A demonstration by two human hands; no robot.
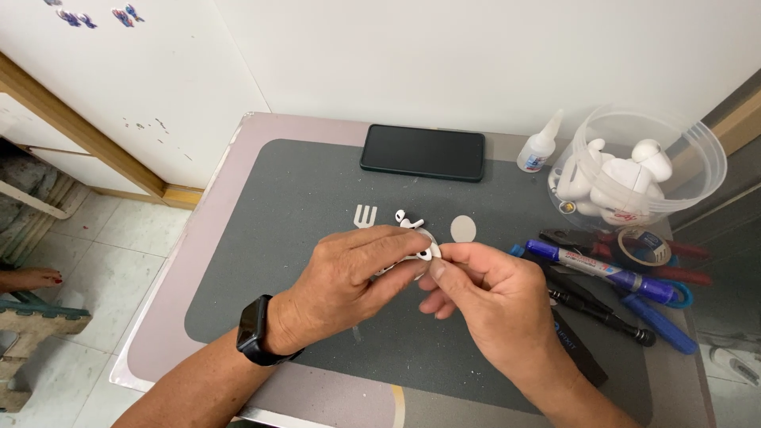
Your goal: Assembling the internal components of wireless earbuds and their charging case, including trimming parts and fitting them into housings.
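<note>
**Mid-fiddle with a small white earbud piece, nothing set down yet**

Closest in: left hand [349, 273], smartwatch [255, 330] on the wrist, curled around a small white earbud part [426, 252], thumb and fingers closed on it. Right hand [483, 297] meeting it from 3 o'clock, thumb and forefinger pinched narrow right at the tip of that same piece. Both hands touching it, held just above the grey mat [301, 238], roughly dead centre. Can't tell what exactly sits between the right fingertips, too small.

Progress-wise, looks like the middle of things: piece in hand, not laid back down, and more loose bits waiting. Just past the hands at 12 o'clock: a white fork-shaped bit [365, 215], another white earbud piece [409, 219], and a pale round disc [463, 229] at about 1 o'clock, all lying apart from each other on the mat.

Out at 3 o'clock: blue marker [590, 267], black pen [602, 311], roll of tape [643, 246], pliers with red handles [682, 273], all untouched.

Farther back: glue bottle [541, 146] at 1 o'clock, capped as far as visible, and a clear plastic tub [697, 150] at 2 o'clock holding more white earbud-shaped pieces. Dark phone [422, 152] at 12 o'clock, screen off.
</note>
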